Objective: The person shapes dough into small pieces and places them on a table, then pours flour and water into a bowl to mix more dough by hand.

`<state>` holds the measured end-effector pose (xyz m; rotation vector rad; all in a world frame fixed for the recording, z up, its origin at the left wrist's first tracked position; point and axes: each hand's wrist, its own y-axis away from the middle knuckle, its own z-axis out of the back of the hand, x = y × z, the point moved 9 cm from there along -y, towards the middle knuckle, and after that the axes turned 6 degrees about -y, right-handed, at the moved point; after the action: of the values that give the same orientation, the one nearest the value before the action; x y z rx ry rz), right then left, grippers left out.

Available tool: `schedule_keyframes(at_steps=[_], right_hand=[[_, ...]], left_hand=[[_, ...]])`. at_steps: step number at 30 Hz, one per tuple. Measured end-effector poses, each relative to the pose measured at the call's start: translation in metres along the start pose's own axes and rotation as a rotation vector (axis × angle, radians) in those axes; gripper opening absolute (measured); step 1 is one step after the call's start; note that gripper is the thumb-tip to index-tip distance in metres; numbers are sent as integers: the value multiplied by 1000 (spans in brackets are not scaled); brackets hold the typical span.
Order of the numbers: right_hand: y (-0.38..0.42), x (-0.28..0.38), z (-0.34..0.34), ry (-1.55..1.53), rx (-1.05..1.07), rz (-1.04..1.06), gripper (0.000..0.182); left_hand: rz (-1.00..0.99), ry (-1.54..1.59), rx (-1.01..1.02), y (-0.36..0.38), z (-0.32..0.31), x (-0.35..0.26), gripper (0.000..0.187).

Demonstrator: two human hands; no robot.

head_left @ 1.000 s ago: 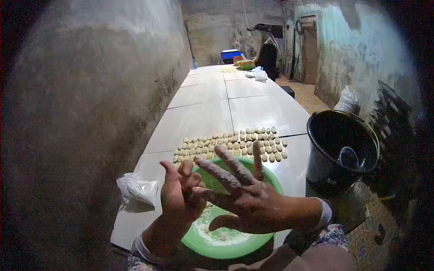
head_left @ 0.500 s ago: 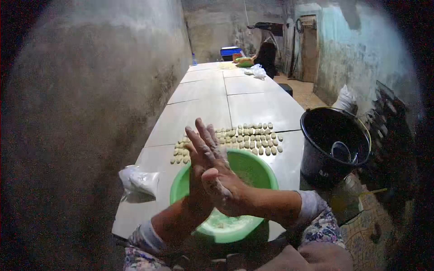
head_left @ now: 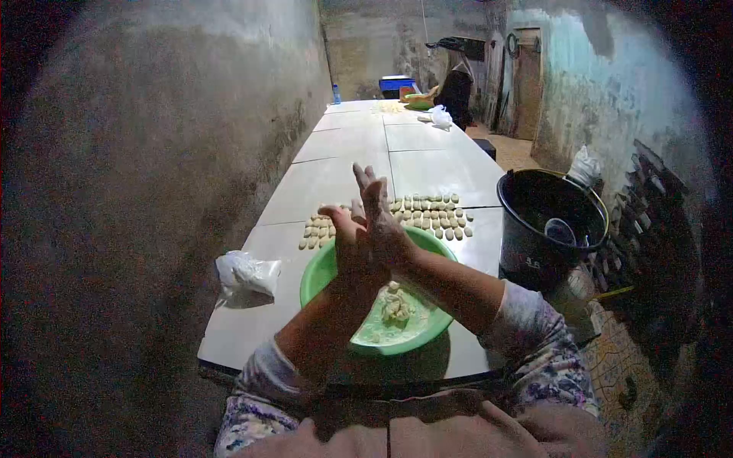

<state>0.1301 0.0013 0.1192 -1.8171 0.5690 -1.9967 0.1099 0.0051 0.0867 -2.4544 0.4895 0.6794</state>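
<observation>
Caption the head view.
Left hand and right hand meet above a round green plastic basin, small pale oval pieces in rows beyond.

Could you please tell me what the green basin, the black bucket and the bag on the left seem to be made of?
Green basin: probably smooth plastic, judging by its even colour and rounded rim.
Black bucket: likely plastic, slightly glossy, with sheen on its wall.
Bag: apparently thin translucent plastic film, with shiny creases.

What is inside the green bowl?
A pale, uneven lump sits in the green bowl, with whitish residue around it. The left hand, right hand and forearms cover much of the bowl's inside; what lies beneath them cannot be seen.
</observation>
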Motion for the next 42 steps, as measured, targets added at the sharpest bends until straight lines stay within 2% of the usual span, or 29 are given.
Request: schedule_keyframes(at_steps=[1,3,5,6,7,9,10,12,13,14,15,16,17,19,21,23,25,27,28,29,31,32,34,35,36,37,39,41,42], right_hand=[[13,6,-8,81,46,-35,92],[7,-7,-4,289,20,4,87],[-8,-27,12,355,-15,194,86],[-11,-31,17,390,-33,294,85],[-10,-26,19,410,-49,337,84],[0,-14,7,411,-14,174,83],[12,-2,-3,443,16,73,82],[13,-2,-4,460,4,57,80],[4,-12,3,450,-27,145,80],[-8,-20,11,456,-69,351,79],[-10,-19,13,507,-112,660,78],[-7,-17,15,547,-148,888,78],[-3,-16,8,543,-148,897,78],[-16,-64,-1,352,-16,224,79],[20,12,-17,552,70,-36,71],[1,1,-6,567,-3,49,74],[-16,-3,11,584,-141,207,82],[-25,-6,18,427,-64,125,77],[-24,-4,13,459,-40,94,77],[-20,-2,8,493,-16,63,77],[-14,4,0,567,28,6,77],[-13,4,-2,601,48,-24,77],[-21,-7,22,463,8,78,75],[-42,-42,41,677,-148,387,78],[-36,-32,47,665,-117,253,75],[-29,-19,49,655,-82,125,72],[2,14,17,643,106,221,68],[-13,14,28,682,76,270,67],[-20,17,34,713,48,314,66]], left_hand=[[-83,-289,47,-5,-6,-15,78],[-99,-312,-181,2,4,-8,79],[-95,-582,38,1,3,-1,93],[66,-160,147,7,-3,13,79],[238,46,-200,10,20,27,78],[-49,-96,198,3,-2,3,75],[-97,-155,38,1,11,-4,71],[-143,-278,28,-2,12,-2,70],[-184,-399,8,-5,15,-1,70],[-24,-61,31,-17,21,16,66],[-123,-253,95,-1,-13,5,76],[87,-70,-115,9,-11,9,79],[291,115,-323,20,-4,18,82],[17,242,-66,2,-10,-9,83],[-76,52,-136,-3,1,-6,84],[-302,-484,-60,3,-32,-21,87],[-114,-427,86,3,-12,-7,89],[214,396,78,8,-18,1,90],[-4,138,216,4,-30,-14,91],[-93,232,150,-2,-22,-16,89],[-318,-387,-40,-10,-1,-22,85],[-321,-380,-67,-9,-19,-17,84],[-63,-178,231,-25,-5,2,86],[141,-45,320,-23,-2,16,90],[434,127,-57,-5,-13,17,94],[428,123,-46,-9,-18,16,94],[-36,142,48,-25,-25,-10,91],[-585,451,412,-16,-49,-20,86],[-299,221,291,-29,-36,-3,86]])
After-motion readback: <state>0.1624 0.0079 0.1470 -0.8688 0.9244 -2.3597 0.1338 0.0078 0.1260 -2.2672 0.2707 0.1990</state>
